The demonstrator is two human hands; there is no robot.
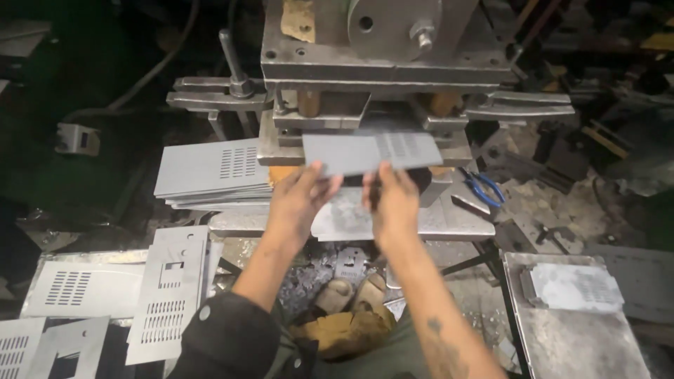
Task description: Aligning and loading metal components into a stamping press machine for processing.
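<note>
Both my hands hold one flat grey metal sheet with a block of punched slots near its right end. My left hand grips its near edge on the left, my right hand grips the near edge at the middle. The sheet sits level, just in front of the die opening of a heavy steel press. The press bed plate lies under my hands.
A stack of slotted grey sheets rests left of the press. More punched sheets lie at lower left. Blue-handled pliers lie right of the bed. A metal tray with a slotted piece stands at lower right.
</note>
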